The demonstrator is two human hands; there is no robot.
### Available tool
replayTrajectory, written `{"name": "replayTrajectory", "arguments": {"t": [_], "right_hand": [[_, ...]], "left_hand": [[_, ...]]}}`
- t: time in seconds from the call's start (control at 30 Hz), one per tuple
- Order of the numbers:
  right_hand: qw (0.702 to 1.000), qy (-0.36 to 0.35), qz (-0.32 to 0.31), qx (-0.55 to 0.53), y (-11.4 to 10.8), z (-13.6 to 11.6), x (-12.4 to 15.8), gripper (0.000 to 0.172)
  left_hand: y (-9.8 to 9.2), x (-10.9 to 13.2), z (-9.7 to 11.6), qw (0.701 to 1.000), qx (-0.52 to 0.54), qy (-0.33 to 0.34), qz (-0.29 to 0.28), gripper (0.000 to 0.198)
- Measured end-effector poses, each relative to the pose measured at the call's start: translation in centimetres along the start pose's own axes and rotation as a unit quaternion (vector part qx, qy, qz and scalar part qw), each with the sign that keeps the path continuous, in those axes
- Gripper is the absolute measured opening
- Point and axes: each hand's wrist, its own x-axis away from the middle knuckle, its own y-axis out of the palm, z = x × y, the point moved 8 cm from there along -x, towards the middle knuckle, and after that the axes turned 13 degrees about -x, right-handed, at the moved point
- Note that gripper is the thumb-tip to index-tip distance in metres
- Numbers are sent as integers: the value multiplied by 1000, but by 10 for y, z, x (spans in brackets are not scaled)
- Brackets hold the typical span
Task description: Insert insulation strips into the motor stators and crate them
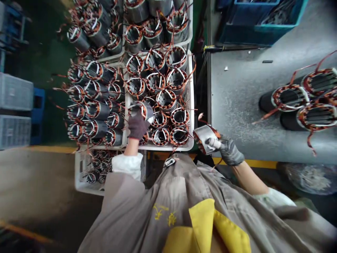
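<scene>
My left hand point(139, 124), in a dark glove, is closed around a motor stator point(147, 109) at the left side of the white crate point(192, 105). Copper windings and white lacing show on the stator's end. My right hand point(228, 149), in a grey glove, grips a second stator point(205, 137) by its metal side. This one is tipped over, between the crate and the metal table, with copper leads hanging off it. Several upright stators point(166, 99) fill the crate around my left hand.
More stators point(289, 98) stand on the right of the metal table point(237, 80), beyond blue bins point(252, 31) at its back. Other crates of stators point(96, 102) adjoin on the left, and one sits lower point(79, 172). Grey crates point(15, 91) are stacked far left. A plastic bag point(313, 177) lies below the table.
</scene>
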Motion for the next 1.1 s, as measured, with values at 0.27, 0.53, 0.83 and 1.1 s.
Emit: {"name": "replayTrajectory", "arguments": {"t": [0.27,0.53,0.83,1.1], "right_hand": [[852,-200,-106,472,121,-71,-87,56],[771,-304,-214,517,165,-63,-109,58],[814,-168,425,358,-267,-76,-41,42],[847,-5,256,466,-315,15,-44,64]], "left_hand": [[40,-54,29,997,33,68,-33,73],[2,33,9,996,64,-6,56,59],[3,115,304,909,117,400,-7,28],[111,95,609,814,-114,569,-30,51]]}}
